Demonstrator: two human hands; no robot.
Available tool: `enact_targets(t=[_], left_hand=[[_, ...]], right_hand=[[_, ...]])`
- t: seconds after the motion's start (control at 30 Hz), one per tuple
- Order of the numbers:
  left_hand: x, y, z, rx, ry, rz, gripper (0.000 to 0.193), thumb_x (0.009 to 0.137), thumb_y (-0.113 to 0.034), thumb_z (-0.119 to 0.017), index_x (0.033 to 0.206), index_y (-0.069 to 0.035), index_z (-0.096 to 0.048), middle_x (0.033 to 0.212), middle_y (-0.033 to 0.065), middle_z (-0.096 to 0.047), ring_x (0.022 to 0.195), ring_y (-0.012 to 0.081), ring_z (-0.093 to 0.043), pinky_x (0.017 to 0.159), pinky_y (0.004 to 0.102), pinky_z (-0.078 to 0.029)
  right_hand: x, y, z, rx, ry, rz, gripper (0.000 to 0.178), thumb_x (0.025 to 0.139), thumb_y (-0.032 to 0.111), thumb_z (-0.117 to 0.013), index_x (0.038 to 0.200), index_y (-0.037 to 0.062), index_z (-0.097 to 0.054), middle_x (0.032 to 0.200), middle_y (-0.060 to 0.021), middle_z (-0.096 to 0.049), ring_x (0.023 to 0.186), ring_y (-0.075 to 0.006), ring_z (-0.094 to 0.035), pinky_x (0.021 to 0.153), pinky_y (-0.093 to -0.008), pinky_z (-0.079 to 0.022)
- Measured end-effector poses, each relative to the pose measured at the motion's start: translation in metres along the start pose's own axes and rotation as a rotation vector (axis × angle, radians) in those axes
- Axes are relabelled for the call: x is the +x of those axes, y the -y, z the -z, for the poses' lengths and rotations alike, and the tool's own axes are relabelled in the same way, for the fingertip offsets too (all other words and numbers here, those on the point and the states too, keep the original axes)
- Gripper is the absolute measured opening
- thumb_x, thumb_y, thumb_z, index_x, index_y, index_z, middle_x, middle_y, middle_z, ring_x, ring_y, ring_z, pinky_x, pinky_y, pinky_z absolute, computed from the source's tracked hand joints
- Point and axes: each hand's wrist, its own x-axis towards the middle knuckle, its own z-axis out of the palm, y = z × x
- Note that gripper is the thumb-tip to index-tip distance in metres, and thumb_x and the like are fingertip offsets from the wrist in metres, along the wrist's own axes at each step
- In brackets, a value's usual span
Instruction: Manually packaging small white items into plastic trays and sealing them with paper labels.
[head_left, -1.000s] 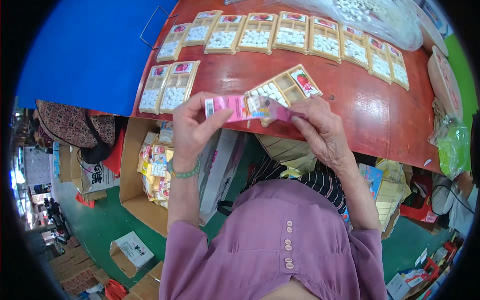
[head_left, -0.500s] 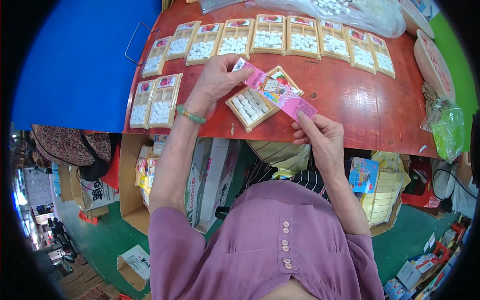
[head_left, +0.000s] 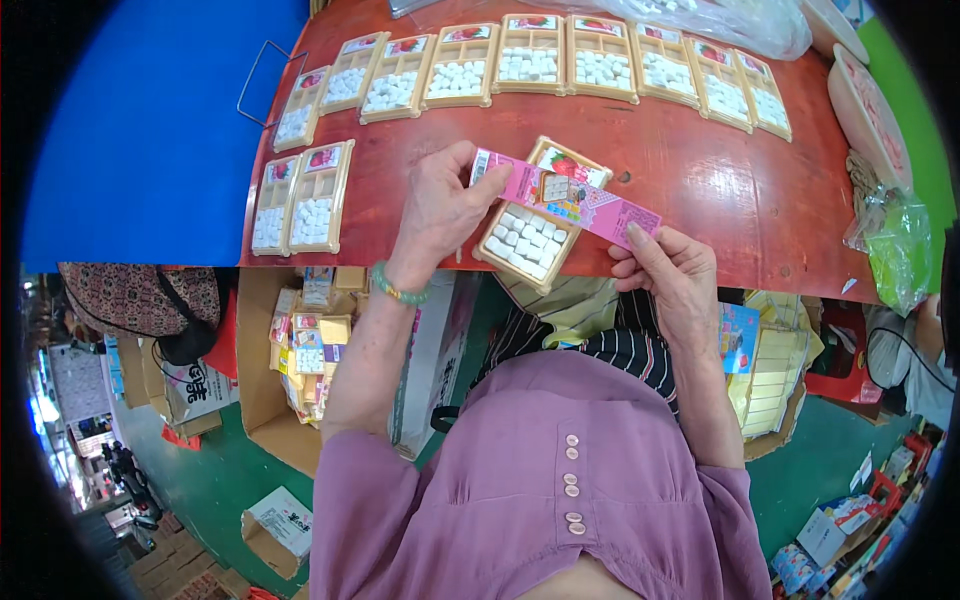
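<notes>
A pink printed card strip (head_left: 600, 212) is stretched between my two hands. My left hand (head_left: 447, 205), with a green bead bracelet above its wrist, pinches the strip's left end. Its right end is held between the thumb and fingers of my right hand (head_left: 668, 262). Under the strip lies a tan compartment tray (head_left: 524, 243) with white marshmallow-like pieces in its near part and a strawberry-printed card at its far end. The strip hides the tray's middle. The tray sits tilted near the table's front edge; whether the strip touches it I cannot tell.
Similar filled trays (head_left: 458, 78) stand in a curved row across the back of the red table (head_left: 730, 200). Two more trays (head_left: 318, 210) stand at the left. Pink tubs (head_left: 868, 120) and a plastic bag (head_left: 890, 250) are at the right. Open cartons (head_left: 262, 400) sit below.
Both hands have moved slightly right and nearer with the strip, and the strip lies more level. The tray beneath has turned and shifted right, nearer the front edge.
</notes>
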Motion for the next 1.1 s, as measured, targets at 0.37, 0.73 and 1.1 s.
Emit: enact_targets(t=[0.37, 0.73, 1.1], left_hand=[[-0.012, -0.014, -0.015, -0.087, -0.07, 0.026, 0.02, 0.084, -0.017, -0.068, 0.077, 0.001, -0.063, 0.067, 0.0034, -0.064, 0.062, 0.0054, -0.054, 0.054, 0.0254, -0.044], [0.0, -0.022, -0.003, 0.007, 0.089, 0.145, 0.025, 0.075, -0.02, -0.078, 0.079, 0.002, -0.066, 0.075, 0.006, -0.068, 0.068, 0.0069, -0.06, 0.06, 0.0235, -0.049], [0.002, -0.016, 0.0, -0.06, 0.125, 0.143, 0.025, 0.075, -0.02, -0.078, 0.079, 0.001, -0.066, 0.075, 0.0051, -0.067, 0.068, 0.0066, -0.058, 0.059, 0.0233, -0.047]], right_hand=[[-0.01, 0.003, 0.011, 0.036, -0.025, -0.025, 0.02, 0.091, 0.016, -0.06, 0.086, -0.002, -0.067, 0.076, -0.0107, -0.068, 0.057, -0.0098, -0.063, 0.05, -0.0203, -0.055], [-0.005, 0.002, -0.001, -0.274, -0.121, -0.013, 0.026, 0.09, 0.023, -0.063, 0.078, -0.0005, -0.066, 0.07, -0.0073, -0.066, 0.053, -0.0082, -0.061, 0.044, -0.0193, -0.048], [-0.005, 0.005, -0.006, -0.344, -0.154, 0.017, 0.028, 0.09, 0.023, -0.062, 0.078, -0.0019, -0.066, 0.069, -0.0062, -0.065, 0.052, -0.0069, -0.06, 0.043, -0.019, -0.047]])
